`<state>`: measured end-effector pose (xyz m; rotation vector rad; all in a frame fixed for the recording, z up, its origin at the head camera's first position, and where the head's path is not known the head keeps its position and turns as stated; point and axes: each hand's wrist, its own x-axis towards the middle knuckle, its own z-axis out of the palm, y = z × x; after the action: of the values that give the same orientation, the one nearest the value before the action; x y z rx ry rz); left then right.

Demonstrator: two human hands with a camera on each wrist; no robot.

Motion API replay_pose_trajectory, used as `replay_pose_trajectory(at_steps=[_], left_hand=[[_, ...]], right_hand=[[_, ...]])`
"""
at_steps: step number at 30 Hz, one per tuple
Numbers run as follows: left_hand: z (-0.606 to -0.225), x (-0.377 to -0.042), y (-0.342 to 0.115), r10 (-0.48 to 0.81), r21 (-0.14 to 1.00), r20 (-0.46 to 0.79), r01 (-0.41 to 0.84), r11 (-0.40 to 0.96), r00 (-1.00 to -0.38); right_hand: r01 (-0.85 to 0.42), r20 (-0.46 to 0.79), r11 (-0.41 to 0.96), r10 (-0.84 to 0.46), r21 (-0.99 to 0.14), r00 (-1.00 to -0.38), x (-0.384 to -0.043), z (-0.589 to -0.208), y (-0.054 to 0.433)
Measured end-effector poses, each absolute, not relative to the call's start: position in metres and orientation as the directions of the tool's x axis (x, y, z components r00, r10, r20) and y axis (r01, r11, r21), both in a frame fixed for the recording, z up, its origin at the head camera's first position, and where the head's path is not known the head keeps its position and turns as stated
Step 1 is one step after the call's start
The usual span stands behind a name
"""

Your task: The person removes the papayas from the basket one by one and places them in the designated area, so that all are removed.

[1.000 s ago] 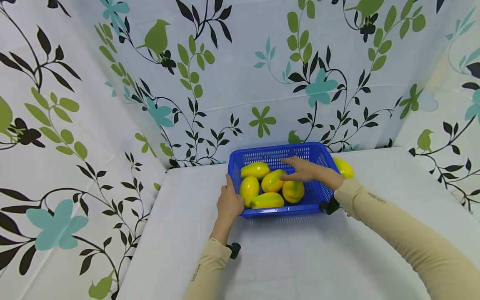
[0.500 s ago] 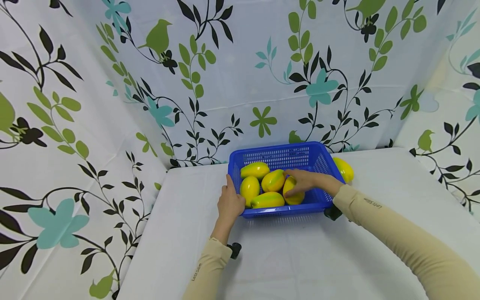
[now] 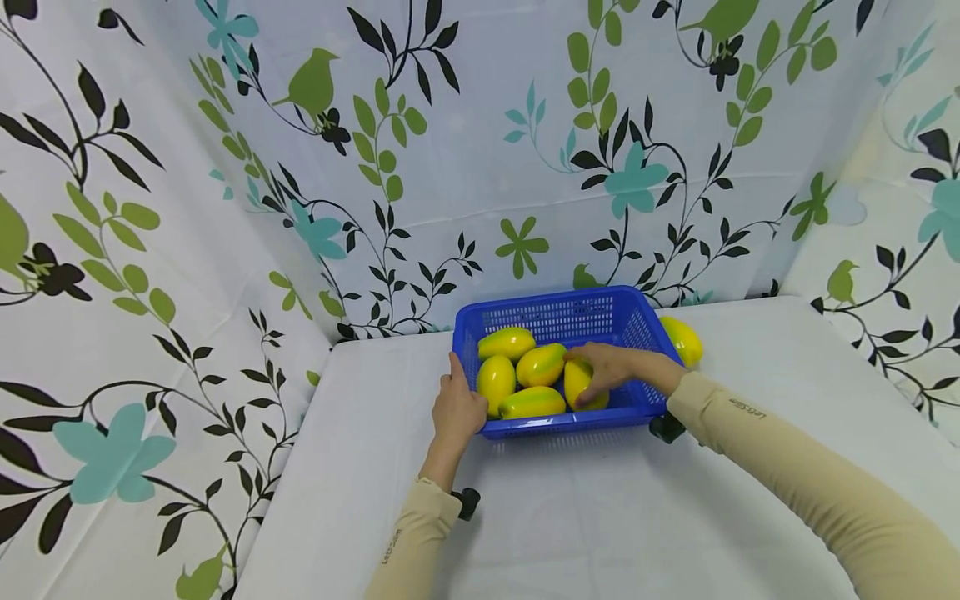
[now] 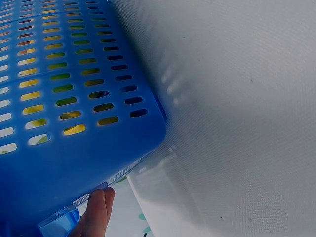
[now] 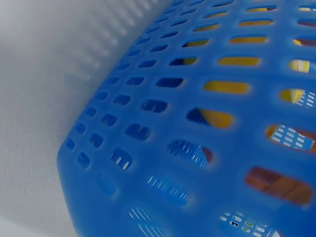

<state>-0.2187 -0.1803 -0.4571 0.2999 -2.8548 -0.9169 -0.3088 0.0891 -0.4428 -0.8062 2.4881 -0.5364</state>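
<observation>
A blue perforated plastic basket (image 3: 566, 422) stands on the white-covered table, with several glossy yellow oblong fruits with green streaks inside. My left hand (image 3: 459, 407) grips the basket's left side near the front corner. In the left wrist view its fingers (image 4: 97, 210) show at the rim of the basket wall (image 4: 54, 158). Reaching in over the right side, my right hand (image 3: 611, 367) holds the rightmost yellow fruit (image 3: 576, 382) between thumb and fingers, at the basket's middle. The basket wall (image 5: 237, 143) fills much of the right wrist view, so this hand is mostly hidden there.
Another yellow fruit (image 3: 682, 340) lies on the table (image 3: 570, 517) outside the basket, by its right rear side. A patterned cloth (image 3: 480, 167) with leaves and birds hangs behind and at both sides.
My right hand has come down from above the fruits onto the rightmost one and closed its fingers around it, tilting the fruit slightly. The left hand keeps its place on the basket.
</observation>
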Motion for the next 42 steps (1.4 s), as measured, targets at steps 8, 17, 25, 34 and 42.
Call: replay_pose_trajectory(at_steps=[8,17,25,34,42], left_hand=[[-0.459,-0.219,-0.181,-0.222,0.577,0.065,-0.145,0.804,-0.973],[-0.457,-0.219,-0.181,-0.214,0.587,0.070,-0.133,0.799,-0.974],[-0.459,-0.219,-0.181,-0.212,0.581,0.069,-0.134,0.803,-0.975],[-0.460,-0.220,-0.180,-0.217,0.581,0.071,-0.137,0.802,-0.973],[-0.459,-0.219,-0.180,-0.217,0.579,0.070,-0.138,0.804,-0.974]], right_hand=[[-0.466,-0.229,0.720,-0.639,-0.514,-0.734,-0.309,-0.426,0.098],[-0.528,-0.058,0.671,-0.645,-0.521,-0.762,-0.318,-0.386,0.129],[-0.498,0.035,0.697,-0.564,-0.516,-0.825,-0.324,-0.366,0.177],[-0.390,0.077,0.808,-0.399,-0.442,-0.914,-0.331,-0.360,0.229],[-0.300,0.014,0.864,-0.322,-0.403,-0.947,-0.336,-0.384,0.275]])
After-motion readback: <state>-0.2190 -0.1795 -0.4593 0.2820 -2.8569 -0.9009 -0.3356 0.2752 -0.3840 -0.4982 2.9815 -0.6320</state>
